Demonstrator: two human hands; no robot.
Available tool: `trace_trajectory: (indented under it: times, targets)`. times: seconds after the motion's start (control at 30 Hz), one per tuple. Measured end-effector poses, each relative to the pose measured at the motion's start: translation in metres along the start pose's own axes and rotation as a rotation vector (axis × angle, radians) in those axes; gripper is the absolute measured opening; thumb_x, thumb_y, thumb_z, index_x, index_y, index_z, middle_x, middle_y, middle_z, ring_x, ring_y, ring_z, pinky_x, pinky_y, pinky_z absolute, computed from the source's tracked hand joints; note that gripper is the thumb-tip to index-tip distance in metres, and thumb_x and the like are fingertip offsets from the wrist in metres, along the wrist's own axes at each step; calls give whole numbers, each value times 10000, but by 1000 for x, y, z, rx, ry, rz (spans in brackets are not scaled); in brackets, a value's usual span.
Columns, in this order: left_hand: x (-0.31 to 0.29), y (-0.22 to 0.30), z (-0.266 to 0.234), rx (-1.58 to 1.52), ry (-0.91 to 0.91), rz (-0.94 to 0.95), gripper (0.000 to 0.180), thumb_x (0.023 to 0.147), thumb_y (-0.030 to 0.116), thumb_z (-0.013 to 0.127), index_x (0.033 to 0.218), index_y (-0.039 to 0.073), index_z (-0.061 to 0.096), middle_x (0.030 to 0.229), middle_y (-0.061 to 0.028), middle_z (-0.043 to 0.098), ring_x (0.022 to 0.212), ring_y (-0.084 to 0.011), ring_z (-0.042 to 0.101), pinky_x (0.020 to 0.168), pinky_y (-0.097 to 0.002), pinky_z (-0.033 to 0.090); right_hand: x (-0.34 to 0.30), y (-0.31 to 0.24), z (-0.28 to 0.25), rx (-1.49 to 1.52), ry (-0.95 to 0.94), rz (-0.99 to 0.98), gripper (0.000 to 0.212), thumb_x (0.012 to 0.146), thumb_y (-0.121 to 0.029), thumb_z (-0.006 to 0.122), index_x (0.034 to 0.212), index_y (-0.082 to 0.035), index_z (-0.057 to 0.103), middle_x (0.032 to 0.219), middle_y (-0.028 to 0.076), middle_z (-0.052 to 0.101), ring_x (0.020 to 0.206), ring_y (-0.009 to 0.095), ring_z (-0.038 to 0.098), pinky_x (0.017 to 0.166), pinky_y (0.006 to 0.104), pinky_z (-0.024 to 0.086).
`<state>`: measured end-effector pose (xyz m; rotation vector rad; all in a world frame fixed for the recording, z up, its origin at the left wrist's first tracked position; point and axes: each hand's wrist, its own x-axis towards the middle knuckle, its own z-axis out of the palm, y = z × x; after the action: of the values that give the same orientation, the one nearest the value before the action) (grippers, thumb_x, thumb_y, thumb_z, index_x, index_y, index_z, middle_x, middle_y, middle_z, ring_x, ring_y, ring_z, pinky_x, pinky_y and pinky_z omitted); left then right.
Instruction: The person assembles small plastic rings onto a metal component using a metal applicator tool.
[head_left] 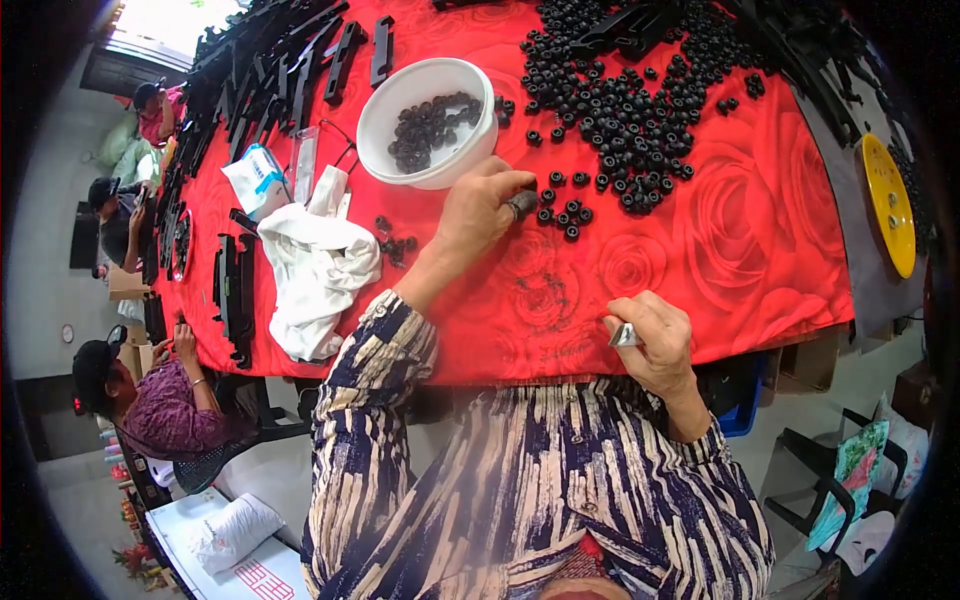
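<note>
My left hand reaches over the red cloth, beside a few small black round parts. Its fingers are drawn together, with something dark grey at the tips; whether that is a finger covering or a held piece I cannot tell. Nearer to me, at the right, my right hand is closed around a small silver-grey piece that sticks out to the left; its kind does not show. Just beyond my left hand stands a white plastic bowl, partly filled with black round parts.
A large heap of black round parts spreads at the far right. Long black plastic strips lie at the left. A white cloth and a blue-white packet lie left of the bowl. A yellow plate is far right. Other people sit leftward.
</note>
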<state>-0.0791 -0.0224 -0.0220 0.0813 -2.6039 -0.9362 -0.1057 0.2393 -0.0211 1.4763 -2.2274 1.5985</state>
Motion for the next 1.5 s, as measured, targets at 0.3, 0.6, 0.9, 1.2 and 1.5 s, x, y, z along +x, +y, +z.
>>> trace_trajectory:
  times: [0.3, 0.6, 0.9, 1.2, 1.5]
  targets:
    - [-1, 15, -9, 118, 33, -44, 209, 811, 90, 599, 996, 3, 641, 848, -131, 639, 760, -238, 620, 654, -314, 479, 1, 1, 0, -20, -32, -15, 230, 668, -23, 710, 858, -13, 580, 631, 97, 491, 554, 270, 522, 499, 356, 412]
    - [-99, 81, 2, -1546, -67, -782, 271, 828, 122, 635, 1053, -21, 590, 912, -104, 632, 722, -141, 598, 601, -231, 497, -1, -10, -3, 180, 21, 99, 279, 708, 38, 658, 979, 4, 604, 656, 49, 476, 529, 131, 431, 473, 247, 329]
    - [-120, 109, 14, -1706, -145, -1017, 198, 880, 40, 528, 1057, -27, 586, 868, -73, 628, 681, -110, 587, 602, -207, 481, -6, -28, 8, 331, -86, 13, 252, 707, 15, 706, 952, 18, 647, 740, 99, 598, 594, 161, 553, 514, 247, 422]
    - [-134, 115, 17, -1631, -242, -954, 207, 858, 62, 588, 1046, -25, 601, 848, -61, 635, 685, -104, 611, 598, -216, 508, -15, -29, 5, 329, -78, 0, 351, 636, 14, 713, 981, 3, 652, 706, 92, 560, 567, 198, 570, 477, 296, 439]
    - [-131, 126, 9, -1620, -365, -965, 198, 870, 82, 586, 1040, -16, 610, 791, -45, 637, 647, -91, 606, 570, -218, 503, -22, -28, 3, 282, -12, -251, 397, 564, -5, 750, 947, 36, 655, 665, 55, 551, 493, 165, 489, 426, 281, 366]
